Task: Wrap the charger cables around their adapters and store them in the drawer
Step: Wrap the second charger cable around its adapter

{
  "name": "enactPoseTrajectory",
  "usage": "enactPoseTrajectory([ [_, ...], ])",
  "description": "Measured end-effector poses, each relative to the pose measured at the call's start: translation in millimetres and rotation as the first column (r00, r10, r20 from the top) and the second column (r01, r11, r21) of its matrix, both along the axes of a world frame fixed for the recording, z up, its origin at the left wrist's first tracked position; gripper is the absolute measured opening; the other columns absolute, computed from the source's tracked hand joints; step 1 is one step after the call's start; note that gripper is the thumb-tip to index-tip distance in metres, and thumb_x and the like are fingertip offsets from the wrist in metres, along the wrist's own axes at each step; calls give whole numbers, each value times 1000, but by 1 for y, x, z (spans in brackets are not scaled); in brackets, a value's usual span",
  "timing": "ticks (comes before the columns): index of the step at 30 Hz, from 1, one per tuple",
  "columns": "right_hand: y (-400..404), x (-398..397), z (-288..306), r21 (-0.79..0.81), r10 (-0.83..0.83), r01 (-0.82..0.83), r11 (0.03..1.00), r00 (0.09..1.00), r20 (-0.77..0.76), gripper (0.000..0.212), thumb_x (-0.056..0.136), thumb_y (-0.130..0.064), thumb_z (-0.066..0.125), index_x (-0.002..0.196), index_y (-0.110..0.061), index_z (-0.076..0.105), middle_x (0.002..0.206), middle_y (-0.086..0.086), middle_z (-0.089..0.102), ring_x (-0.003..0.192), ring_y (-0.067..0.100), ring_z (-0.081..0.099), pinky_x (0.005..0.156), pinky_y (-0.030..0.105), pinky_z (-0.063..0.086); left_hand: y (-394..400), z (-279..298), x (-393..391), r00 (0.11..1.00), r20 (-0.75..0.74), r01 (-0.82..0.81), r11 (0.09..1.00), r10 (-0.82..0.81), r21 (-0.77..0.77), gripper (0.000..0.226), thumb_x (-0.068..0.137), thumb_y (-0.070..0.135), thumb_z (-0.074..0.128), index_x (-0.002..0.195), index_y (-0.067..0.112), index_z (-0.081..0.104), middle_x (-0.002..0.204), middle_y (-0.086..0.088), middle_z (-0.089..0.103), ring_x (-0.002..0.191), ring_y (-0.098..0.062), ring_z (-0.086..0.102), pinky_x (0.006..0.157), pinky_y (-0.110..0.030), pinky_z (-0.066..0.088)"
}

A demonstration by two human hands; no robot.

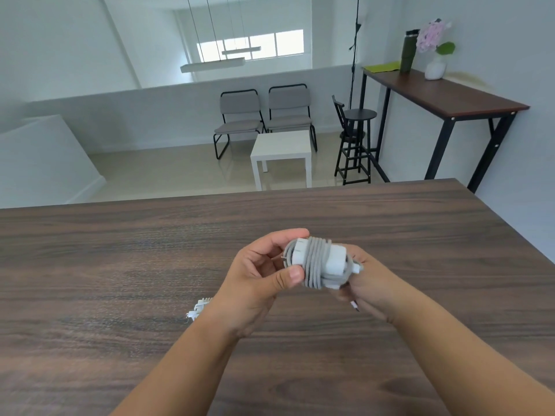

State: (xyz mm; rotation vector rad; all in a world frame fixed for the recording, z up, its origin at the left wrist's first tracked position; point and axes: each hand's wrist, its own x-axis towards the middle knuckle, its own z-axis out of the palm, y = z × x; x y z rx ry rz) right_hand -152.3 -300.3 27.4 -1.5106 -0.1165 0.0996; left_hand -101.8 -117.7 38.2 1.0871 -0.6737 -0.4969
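Both hands grip wrapped adapter [318,262] above table [120,265]: left hand [258,274], right hand [365,283]; long axis left-right.

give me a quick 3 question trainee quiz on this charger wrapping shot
1. True or false: the grey cable is already coiled around the white square adapter.
2. Which hand's thumb presses on the coil: A) left hand, B) right hand?
3. Fill in: a second white charger lies on the dark wood-grain table, partly hidden by the left ____.

Key
1. True: several turns ring the adapter.
2. A: the left thumb lies on the coil's near end; the right hand grips from behind, a loose cable end poking out below it.
3. Wrist.
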Motion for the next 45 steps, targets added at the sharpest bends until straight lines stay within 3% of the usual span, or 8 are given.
enactPoseTrajectory([
  [5,24,1,-10,92,-179,188,978,978,-103,36,95,-12,51,59,-17,51,43,-4,28,39,8,16,40,17,16,-11,-11,-2,959,-242,-179,977,147,-116,66,51,31,96,110,14,73,105,-11,71,94,-20,69,81,-30,58],
  [10,26,-1,-8,-404,-282,320,857,947,151,26,95,-23,52,70,-17,58,51,-5,52,45,6,39,50,23,33,-20,-16,-3,902,-353,-309,943,248,-125,69,63,23,89,122,3,61,109,-13,71,93,-20,70,74,-27,58],
  [13,30,-6,-7,-471,-261,329,818,943,205,12,88,-32,55,94,-26,64,80,3,69,68,16,59,68,33,49,-21,-17,-2,906,-325,-314,945,270,-91,42,77,11,66,119,6,62,104,-10,73,91,-19,71,74,-26,58],
  [18,27,-9,-3,-227,-243,285,931,950,197,40,83,-48,63,119,-34,55,103,-7,72,84,10,68,85,32,53,-20,-18,1,921,-301,-285,955,249,-82,44,79,12,66,122,6,61,108,-11,72,93,-20,70,76,-28,57],
  [28,12,-10,-4,-277,-222,272,922,955,198,37,81,-44,63,114,-28,64,102,-11,74,98,8,68,95,31,49,4,-18,14,975,32,-222,954,220,202,39,75,12,76,113,12,64,111,-5,67,88,-21,67,77,-34,57],
  [32,12,-8,-3,-148,-198,220,964,969,150,34,82,-31,65,112,-14,66,99,-5,76,93,8,70,85,20,50,3,-23,9,958,89,-283,940,271,192,49,66,24,83,111,19,66,112,-4,68,91,-21,65,77,-36,56],
  [37,5,-8,-3,-104,-138,149,983,984,108,35,96,-34,51,104,-4,67,46,-16,46,44,1,42,45,10,33,1,-22,4,949,64,-314,937,307,151,49,64,25,81,109,16,64,103,3,70,88,-19,66,70,-30,55],
  [45,3,-7,-1,-105,-119,132,986,986,116,26,95,-6,48,116,5,60,44,-20,57,43,-9,54,46,5,41,-7,-24,-2,941,66,-338,930,331,143,43,67,28,81,107,24,66,107,3,68,92,-19,68,75,-33,55],
])
